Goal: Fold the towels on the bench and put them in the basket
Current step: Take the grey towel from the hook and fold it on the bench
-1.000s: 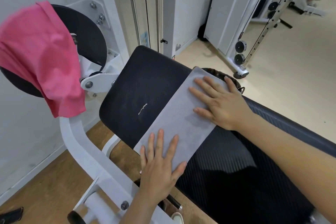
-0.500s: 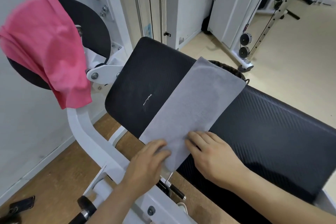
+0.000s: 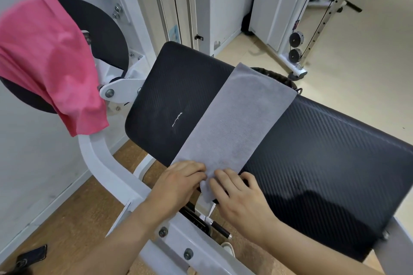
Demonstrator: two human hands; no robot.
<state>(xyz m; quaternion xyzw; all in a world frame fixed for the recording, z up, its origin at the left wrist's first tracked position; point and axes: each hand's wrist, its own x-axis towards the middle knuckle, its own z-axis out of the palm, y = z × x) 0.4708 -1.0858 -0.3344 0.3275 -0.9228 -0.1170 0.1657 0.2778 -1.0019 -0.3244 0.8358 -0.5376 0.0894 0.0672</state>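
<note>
Near edge: the left hand (image 3: 178,182) and right hand (image 3: 240,196) are seen side by side at the near end of the grey towel (image 3: 234,127), nearly touching each other. The near hem of the towel is pinched by both: left fingers curled over its left corner, right fingers (image 3: 220,179) laid on top with the cloth bunched up between the two hands. A small flap of the towel hangs off the bench edge below the knuckles. Both forearms enter from the bottom of the frame.

Below the hands, the white machine frame (image 3: 116,176) with bolts is visible, plus a dark handle or pin, too small to be identified. Wooden floor is seen under it; a dark flat object (image 3: 31,258) lies on the floor at bottom left, not identifiable.

Middle: the grey towel is laid as a long folded strip diagonally across the black padded bench (image 3: 312,152), flat, running from the near edge to the far edge. A short white scratch mark is seen on the pad just left of the strip.

Far edge: the towel's far end overlaps the bench rim, and the dark woven basket (image 3: 281,79) is seen just behind it, mostly hidden.

Left: a pink towel (image 3: 49,62) is draped over a black round pad (image 3: 105,35) of the machine, well apart from the hands.

Far: white cable-machine uprights and pulleys on beige floor.
</note>
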